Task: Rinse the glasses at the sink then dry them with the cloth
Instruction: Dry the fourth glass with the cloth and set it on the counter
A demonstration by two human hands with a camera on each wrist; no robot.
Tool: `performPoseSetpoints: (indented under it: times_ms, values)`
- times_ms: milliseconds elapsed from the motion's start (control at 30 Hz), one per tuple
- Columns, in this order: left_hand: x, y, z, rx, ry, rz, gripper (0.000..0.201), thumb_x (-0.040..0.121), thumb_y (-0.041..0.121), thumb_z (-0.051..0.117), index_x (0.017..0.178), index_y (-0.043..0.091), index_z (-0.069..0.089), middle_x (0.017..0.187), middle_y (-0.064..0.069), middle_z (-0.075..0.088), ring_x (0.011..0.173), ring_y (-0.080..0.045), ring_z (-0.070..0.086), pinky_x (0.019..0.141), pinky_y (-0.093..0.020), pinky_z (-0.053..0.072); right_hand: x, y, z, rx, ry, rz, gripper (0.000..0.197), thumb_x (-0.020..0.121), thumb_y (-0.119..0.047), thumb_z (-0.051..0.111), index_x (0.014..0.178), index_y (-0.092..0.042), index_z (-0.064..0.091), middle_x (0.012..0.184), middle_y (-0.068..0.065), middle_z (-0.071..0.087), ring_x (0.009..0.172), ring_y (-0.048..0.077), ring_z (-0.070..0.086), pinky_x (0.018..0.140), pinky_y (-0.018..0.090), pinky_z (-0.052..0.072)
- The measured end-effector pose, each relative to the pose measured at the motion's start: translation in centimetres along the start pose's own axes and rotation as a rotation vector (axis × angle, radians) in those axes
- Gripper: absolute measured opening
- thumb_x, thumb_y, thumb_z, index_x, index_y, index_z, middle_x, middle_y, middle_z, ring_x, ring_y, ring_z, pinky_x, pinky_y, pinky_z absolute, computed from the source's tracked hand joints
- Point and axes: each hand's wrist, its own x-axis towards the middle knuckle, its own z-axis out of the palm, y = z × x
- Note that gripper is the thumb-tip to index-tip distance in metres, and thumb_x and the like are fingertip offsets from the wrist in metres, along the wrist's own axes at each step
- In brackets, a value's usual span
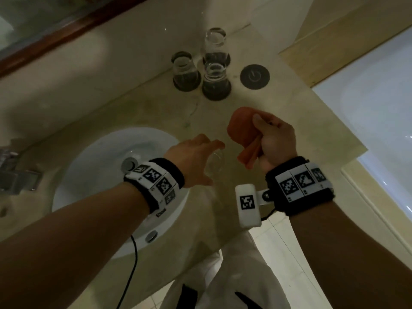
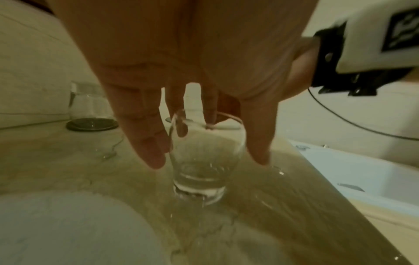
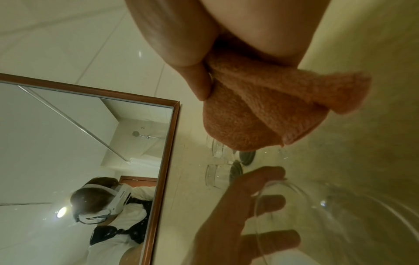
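- The surface is a beige stone counter [image 1: 138, 112], veined and spotted with water drops; a wet streak runs from the base of the glass toward the counter's front edge in the left wrist view.
- A round white sink [image 1: 104, 152] is set into the counter on the left, with a metal drain [image 1: 129, 163] at its bottom and a chrome tap [image 1: 15, 172] at the far left edge.
- One clear glass [image 2: 204, 157] stands upright on the counter just beside the sink's right rim.
- The left hand [image 1: 191, 159] hangs over this glass with fingers [image 2: 145, 136] spread and pointing down around its rim; whether they press the glass I cannot tell.
- The right hand [image 1: 274, 139] is clenched around a bunched orange cloth [image 1: 243, 134], held in the air above the counter, to the right of the glass.
- Three more glasses [image 1: 214, 70] stand upside down on dark round coasters near the back wall; an empty coaster [image 1: 254, 76] lies just right of them.
- A wood-framed mirror [image 3: 90, 161] hangs on the pale tiled wall behind the counter.
- A white bathtub [image 1: 367, 112] adjoins the counter's right side.
- Pale floor tiles [image 1: 289, 253] show below the counter edge.
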Motion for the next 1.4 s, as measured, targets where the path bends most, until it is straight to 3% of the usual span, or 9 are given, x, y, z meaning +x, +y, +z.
performPoseSetpoints:
  times_ms: [100,267,367,500,700,867,967,1267,1400]
  values:
    - [0.0,0.3,0.8,-0.047,0.106,-0.024,0.08,0.076,0.046,0.078,0.142,0.042,0.035,0.136,0.0,0.048,0.111,-0.028,0.059,0.085,-0.033,0.047,-1.2,0.3,-0.9,-0.055,-0.007,-0.013,0.014,0.1,-0.009,0.055,0.097,-0.006,0.068,0.062,0.009,0.073,0.063,0.036,0.066,0.059,0.035,0.06]
    - [-1.4,-1.0,-0.5,-0.422,0.276,-0.163,0.073,0.061,0.048,0.088,0.117,0.052,0.043,0.121,0.01,0.056,0.1,-0.017,0.064,0.09,-0.039,0.055,-2.2,0.0,-0.6,-0.166,-0.061,-0.05,0.016,0.101,-0.016,0.055,0.093,-0.015,0.069,0.079,0.045,0.061,0.075,0.067,0.058,0.071,0.067,0.055]
    - [-3.0,-2.2,-3.1,-0.745,0.418,-0.195,0.068,0.063,0.037,0.092,0.116,0.043,0.049,0.113,0.011,0.059,0.091,-0.011,0.068,0.077,-0.033,0.061,-2.1,-0.8,1.2,-0.22,-0.105,-0.058,0.018,0.102,-0.021,0.053,0.103,-0.013,0.069,0.07,0.033,0.069,0.063,0.062,0.059,0.072,0.076,0.051]
    - [-5.0,-3.4,-6.9,-1.091,0.62,-0.218,0.057,0.072,0.019,0.088,0.114,0.032,0.052,0.113,0.0,0.062,0.088,-0.022,0.074,0.074,-0.036,0.063,-2.1,-2.7,5.5,-0.252,-0.305,-0.085,0.03,0.106,-0.022,0.045,0.118,-0.007,0.067,0.048,0.015,0.063,0.048,0.044,0.057,0.074,0.067,0.055]
    - [-8.5,-4.9,-9.9,-1.248,0.83,-0.224,0.056,0.072,0.01,0.086,0.115,0.022,0.052,0.113,-0.006,0.063,0.08,-0.017,0.076,0.067,-0.029,0.06,-2.5,-5.5,13.6,-0.187,-0.624,-0.095,0.031,0.106,-0.016,0.042,0.125,-0.013,0.065,0.105,0.011,0.074,0.09,0.03,0.07,0.087,0.051,0.056]
    - [-12.4,-7.7,-9.0,-1.161,1.006,-0.375,0.058,0.068,0.015,0.09,0.111,0.027,0.053,0.108,-0.002,0.064,0.076,-0.013,0.075,0.065,-0.033,0.063,-4.3,-4.3,18.3,-0.288,-0.845,-0.071,0.034,0.108,-0.025,0.037,0.13,-0.021,0.063,0.067,0.02,0.064,0.044,0.02,0.052,0.047,0.029,0.034]
    - [-14.7,-10.0,-7.6,-1.153,1.102,-0.475,0.06,0.067,0.013,0.091,0.113,0.023,0.054,0.109,-0.004,0.065,0.08,-0.005,0.073,0.067,-0.02,0.058,-5.7,-2.4,20.1,-0.284,-0.981,-0.063,0.041,0.106,-0.03,0.039,0.141,-0.014,0.054,0.075,0.046,0.055,0.06,0.039,0.051,0.055,0.038,0.037]
    - [-19.7,-12.2,-5.3,-1.275,1.104,-0.433,0.058,0.064,0.016,0.091,0.107,0.034,0.057,0.115,-0.001,0.066,0.087,-0.019,0.076,0.074,-0.036,0.063,-9.3,0.1,23.9,-0.385,-1.028,-0.062,0.04,0.101,-0.037,0.042,0.134,-0.024,0.061,0.079,0.044,0.062,0.067,0.044,0.063,0.058,0.036,0.046]
    - [-21.2,-13.7,-5.4,-1.186,1.205,-0.44,0.057,0.063,0.012,0.092,0.107,0.025,0.058,0.1,0.007,0.068,0.086,-0.017,0.075,0.077,-0.038,0.063,-11.6,0.1,24.9,-0.357,-1.011,-0.045,0.029,0.104,-0.03,0.042,0.109,-0.031,0.071,0.1,0.039,0.066,0.09,0.048,0.067,0.092,0.049,0.055]
